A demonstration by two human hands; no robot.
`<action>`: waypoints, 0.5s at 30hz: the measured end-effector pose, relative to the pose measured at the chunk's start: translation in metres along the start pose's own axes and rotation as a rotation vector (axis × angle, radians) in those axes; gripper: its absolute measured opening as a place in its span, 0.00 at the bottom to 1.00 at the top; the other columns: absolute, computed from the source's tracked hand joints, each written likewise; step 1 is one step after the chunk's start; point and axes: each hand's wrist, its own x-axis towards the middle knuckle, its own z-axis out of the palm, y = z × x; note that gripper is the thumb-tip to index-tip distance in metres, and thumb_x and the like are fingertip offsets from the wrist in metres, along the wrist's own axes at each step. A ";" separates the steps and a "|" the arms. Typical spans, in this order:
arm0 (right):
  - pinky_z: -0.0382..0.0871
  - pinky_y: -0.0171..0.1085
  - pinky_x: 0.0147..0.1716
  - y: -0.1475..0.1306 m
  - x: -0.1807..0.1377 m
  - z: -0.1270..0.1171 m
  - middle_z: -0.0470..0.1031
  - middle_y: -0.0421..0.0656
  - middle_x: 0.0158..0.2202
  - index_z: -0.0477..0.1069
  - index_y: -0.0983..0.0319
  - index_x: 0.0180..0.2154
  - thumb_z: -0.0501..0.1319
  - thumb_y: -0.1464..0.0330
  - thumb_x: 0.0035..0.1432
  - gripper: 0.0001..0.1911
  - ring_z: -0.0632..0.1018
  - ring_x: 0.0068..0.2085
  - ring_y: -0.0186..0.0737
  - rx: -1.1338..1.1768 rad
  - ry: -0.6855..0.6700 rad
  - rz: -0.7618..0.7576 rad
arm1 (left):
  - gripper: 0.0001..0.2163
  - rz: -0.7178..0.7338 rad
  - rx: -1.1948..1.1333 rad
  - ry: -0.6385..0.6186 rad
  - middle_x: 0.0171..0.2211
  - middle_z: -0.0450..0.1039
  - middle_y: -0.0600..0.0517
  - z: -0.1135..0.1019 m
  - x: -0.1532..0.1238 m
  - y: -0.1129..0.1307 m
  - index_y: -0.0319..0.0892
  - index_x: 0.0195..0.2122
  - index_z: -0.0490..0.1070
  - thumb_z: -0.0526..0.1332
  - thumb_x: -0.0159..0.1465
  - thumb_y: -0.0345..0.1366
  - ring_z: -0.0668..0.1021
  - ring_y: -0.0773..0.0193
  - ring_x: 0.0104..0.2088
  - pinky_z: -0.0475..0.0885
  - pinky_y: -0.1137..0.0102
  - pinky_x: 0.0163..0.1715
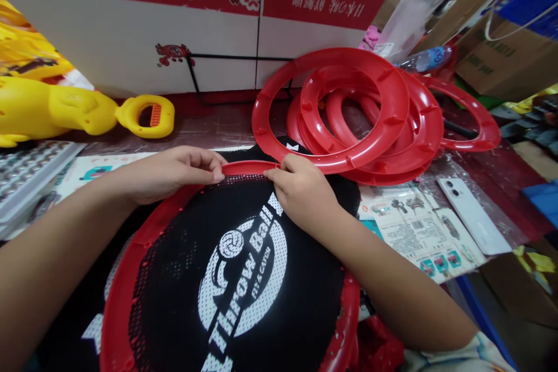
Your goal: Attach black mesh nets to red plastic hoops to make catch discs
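A red plastic ring [117, 296], glossy and broad-rimmed, fills the lower centre of the frame, its bottom cut off. Black mesh fabric [309, 256] spans its middle, perforations showing along the edge, with white "Throw Ball" lettering slanting up toward the right.
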 end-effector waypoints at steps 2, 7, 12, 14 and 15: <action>0.56 0.36 0.33 0.000 0.001 0.001 0.66 0.45 0.30 0.79 0.67 0.37 0.54 0.78 0.61 0.14 0.61 0.32 0.38 -0.012 -0.008 0.004 | 0.09 -0.003 0.012 0.005 0.28 0.69 0.55 0.001 0.000 0.000 0.45 0.26 0.70 0.65 0.56 0.43 0.70 0.66 0.28 0.67 0.74 0.28; 0.53 0.36 0.32 -0.001 0.002 0.002 0.65 0.44 0.30 0.79 0.66 0.35 0.54 0.78 0.61 0.13 0.59 0.31 0.37 -0.029 -0.044 0.007 | 0.09 0.000 0.064 0.054 0.28 0.70 0.55 0.003 0.001 -0.001 0.44 0.25 0.69 0.64 0.56 0.43 0.70 0.66 0.28 0.66 0.72 0.28; 0.49 0.37 0.30 -0.002 0.003 0.000 0.65 0.43 0.30 0.77 0.66 0.32 0.55 0.78 0.60 0.12 0.59 0.31 0.36 -0.072 -0.082 0.019 | 0.06 0.003 0.159 0.098 0.28 0.71 0.54 0.005 0.001 -0.001 0.45 0.29 0.71 0.62 0.56 0.42 0.72 0.63 0.29 0.67 0.70 0.29; 0.48 0.37 0.29 -0.003 0.002 -0.002 0.66 0.44 0.30 0.76 0.66 0.30 0.55 0.78 0.59 0.12 0.59 0.31 0.36 -0.103 -0.099 0.017 | 0.05 0.018 0.228 0.114 0.31 0.73 0.52 0.006 0.002 -0.002 0.45 0.29 0.71 0.61 0.55 0.40 0.73 0.63 0.30 0.67 0.70 0.30; 0.47 0.37 0.29 -0.003 0.002 -0.003 0.66 0.44 0.30 0.76 0.65 0.30 0.55 0.78 0.59 0.12 0.59 0.31 0.36 -0.126 -0.100 0.011 | 0.05 0.028 0.247 0.118 0.33 0.74 0.52 0.006 0.002 -0.002 0.44 0.28 0.71 0.61 0.55 0.40 0.74 0.62 0.31 0.68 0.69 0.30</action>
